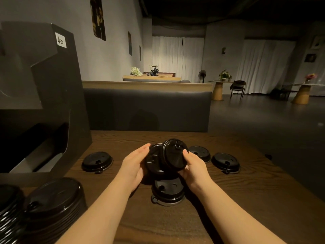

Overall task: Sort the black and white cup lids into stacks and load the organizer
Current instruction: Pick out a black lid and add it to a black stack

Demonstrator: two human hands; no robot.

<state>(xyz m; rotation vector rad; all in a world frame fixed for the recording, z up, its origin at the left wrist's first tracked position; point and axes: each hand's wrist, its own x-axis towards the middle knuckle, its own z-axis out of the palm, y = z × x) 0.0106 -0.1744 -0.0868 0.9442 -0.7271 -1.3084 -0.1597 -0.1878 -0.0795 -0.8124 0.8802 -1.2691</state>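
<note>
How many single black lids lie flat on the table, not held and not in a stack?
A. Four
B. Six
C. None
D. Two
A. One lid lies left of the hands, one lid lies near the wrists, and two lids lie to the right. The left hand and the right hand hold other lids between them.

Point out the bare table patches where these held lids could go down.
Bare wooden table lies right of the near black lid, below the far-right black lid. Another patch sits between the forearms. Crowded: around the left hand, right hand, and the black lid stacks at near left.
</note>
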